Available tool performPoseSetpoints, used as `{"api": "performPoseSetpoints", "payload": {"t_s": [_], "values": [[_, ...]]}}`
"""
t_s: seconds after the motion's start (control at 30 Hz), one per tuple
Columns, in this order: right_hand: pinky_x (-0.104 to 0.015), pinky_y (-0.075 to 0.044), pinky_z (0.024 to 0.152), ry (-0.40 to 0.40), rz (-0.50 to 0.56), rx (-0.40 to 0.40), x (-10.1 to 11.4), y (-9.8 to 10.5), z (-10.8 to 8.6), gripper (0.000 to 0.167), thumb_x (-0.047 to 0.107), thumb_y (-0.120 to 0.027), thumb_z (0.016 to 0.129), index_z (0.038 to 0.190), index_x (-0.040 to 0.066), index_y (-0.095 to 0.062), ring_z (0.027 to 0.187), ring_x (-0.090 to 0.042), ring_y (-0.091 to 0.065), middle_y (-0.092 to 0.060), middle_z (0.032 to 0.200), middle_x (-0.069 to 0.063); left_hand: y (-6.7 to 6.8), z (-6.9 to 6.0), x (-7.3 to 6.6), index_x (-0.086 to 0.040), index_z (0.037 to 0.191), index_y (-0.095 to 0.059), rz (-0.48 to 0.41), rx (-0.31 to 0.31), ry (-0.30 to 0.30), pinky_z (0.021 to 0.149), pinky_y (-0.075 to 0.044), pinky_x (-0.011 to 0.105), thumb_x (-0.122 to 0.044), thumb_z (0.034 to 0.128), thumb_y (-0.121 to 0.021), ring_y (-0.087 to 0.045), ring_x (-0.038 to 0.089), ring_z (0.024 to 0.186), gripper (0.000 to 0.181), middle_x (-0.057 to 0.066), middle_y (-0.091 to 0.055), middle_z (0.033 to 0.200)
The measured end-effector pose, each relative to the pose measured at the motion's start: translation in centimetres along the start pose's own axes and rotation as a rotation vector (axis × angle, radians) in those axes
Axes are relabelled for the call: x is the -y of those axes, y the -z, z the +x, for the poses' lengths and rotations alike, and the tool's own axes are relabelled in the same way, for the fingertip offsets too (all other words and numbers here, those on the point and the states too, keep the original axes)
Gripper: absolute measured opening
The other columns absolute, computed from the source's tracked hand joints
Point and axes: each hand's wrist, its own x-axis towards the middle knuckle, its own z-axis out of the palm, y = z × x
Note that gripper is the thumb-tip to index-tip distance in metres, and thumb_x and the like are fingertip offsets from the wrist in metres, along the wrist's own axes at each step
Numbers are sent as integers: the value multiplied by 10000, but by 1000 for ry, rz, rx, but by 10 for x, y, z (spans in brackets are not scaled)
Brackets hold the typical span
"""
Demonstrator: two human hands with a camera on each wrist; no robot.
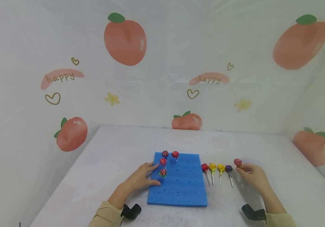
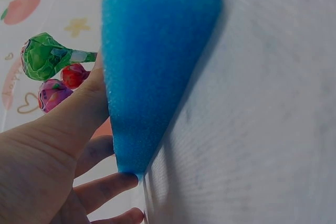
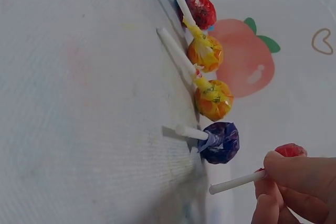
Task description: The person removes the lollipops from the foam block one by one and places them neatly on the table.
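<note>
The right hand point(image 3: 299, 182), cropped by its wrist view's edge, partly hides the red lollipop point(image 3: 292, 150) it pinches.

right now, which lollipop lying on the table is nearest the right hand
The purple lollipop, at the right end; the two yellow ones and red one lie farther left.

From above and behind the left hand point(image 1: 140, 177) and right hand point(image 1: 254, 176), the head view faced forward and down across the desk point(image 1: 122, 148). Close behind each hand, the wrist views looked forward, low and sideways-tilted; left and head shared the blue board point(image 1: 179, 197), right and head the lollipops point(image 1: 221, 167).
</note>
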Motion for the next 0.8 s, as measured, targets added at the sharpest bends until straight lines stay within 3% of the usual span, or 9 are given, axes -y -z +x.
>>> {"api": "performPoseSetpoints", "payload": {"t_s": [0.27,0.8], "values": [[-497,-500,783,-32,-6,35,-5,0,0,421,256,-606,881,1089,-110,-616,952,-415,-570,-618,1065,-318,0,0,0,-105,1401,-434,5,4,7,1092,-252,617,-410,780,-723,-239,448,1393,749,198,-367,1474],[-464,-522,743,-38,-17,54,-11,-2,3,436,288,-635,866,1045,-109,-638,919,-404,-593,-632,1041,-313,2,0,-2,-111,1404,-429,2,8,19,1097,-244,617,-406,783,-722,-228,440,1400,747,192,-361,1480]]}}
